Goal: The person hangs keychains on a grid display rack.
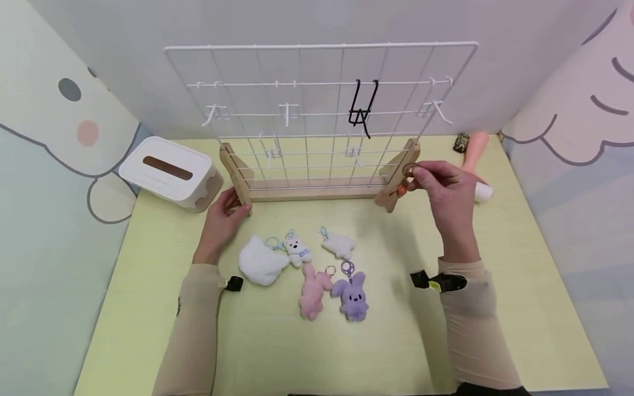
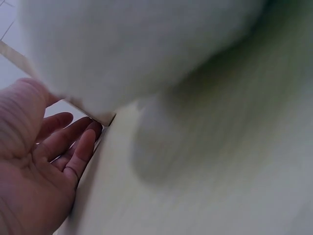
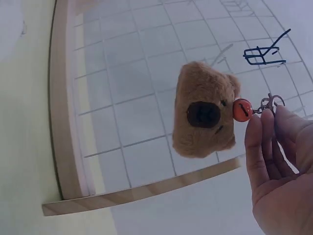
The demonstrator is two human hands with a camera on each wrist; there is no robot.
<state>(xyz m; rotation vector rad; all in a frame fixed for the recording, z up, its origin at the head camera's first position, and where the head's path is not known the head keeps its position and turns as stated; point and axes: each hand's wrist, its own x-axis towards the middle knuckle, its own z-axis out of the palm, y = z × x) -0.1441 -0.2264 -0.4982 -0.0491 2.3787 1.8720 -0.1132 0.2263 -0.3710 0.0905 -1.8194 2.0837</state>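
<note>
My right hand [image 1: 448, 190] pinches the metal ring of a brown plush bear keychain [image 3: 203, 112] with an orange bell [image 3: 242, 110]. In the right wrist view the bear hangs beside the wire grid. My left hand [image 1: 223, 223] holds the front end of the left wooden foot [image 1: 238, 170] of the white grid rack [image 1: 307, 115]; in the left wrist view a blurred white plush [image 2: 132, 49] covers part of that grip. Between the arms lie a white plush [image 1: 261, 261], a white dog keychain [image 1: 297, 250], another white keychain [image 1: 339, 245], a pink keychain [image 1: 313, 291] and a purple rabbit keychain [image 1: 353, 297].
Several white hooks [image 1: 286, 113] and one black hook [image 1: 360, 110] hang on the grid. A white tissue box [image 1: 168, 168] stands at the left. Behind the right hand are a pink-handled item [image 1: 475, 151] and a small dark patterned object [image 1: 461, 143].
</note>
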